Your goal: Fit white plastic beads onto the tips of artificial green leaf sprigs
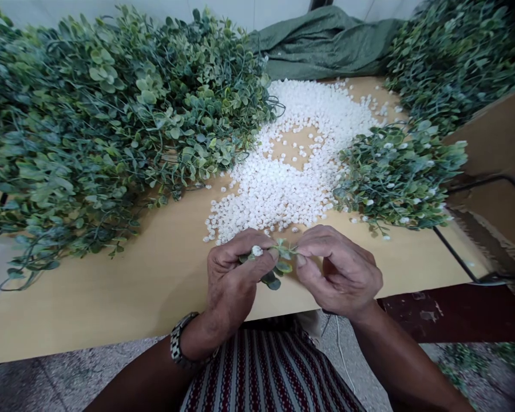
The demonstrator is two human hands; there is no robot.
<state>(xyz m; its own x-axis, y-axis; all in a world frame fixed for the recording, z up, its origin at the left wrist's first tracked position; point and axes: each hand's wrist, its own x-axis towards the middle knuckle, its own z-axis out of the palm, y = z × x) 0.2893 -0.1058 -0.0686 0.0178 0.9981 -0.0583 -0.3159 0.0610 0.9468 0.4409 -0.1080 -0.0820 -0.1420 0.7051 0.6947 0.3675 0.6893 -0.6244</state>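
Note:
Between my two hands, just above the table's near edge, is a small green leafy sprig (283, 266). My left hand (239, 273) pinches it, and a white bead-like flower piece (257, 250) shows on top by the thumb. The thumb and forefinger of my right hand (341, 266) are closed on the sprig's thin tip at its right end. My palm and fingers hide part of the sprig. Just beyond my hands spreads a heap of small white pieces (274, 191), which look like the one by my left thumb.
A large pile of leafy sprigs (124, 114) covers the table's (167, 286) left side. At right lie a bunch dotted with white pieces (403, 177), more greenery (463, 63), a cardboard box (498, 137) and a black metal frame (457, 254). A green sack (326, 43) lies at the back.

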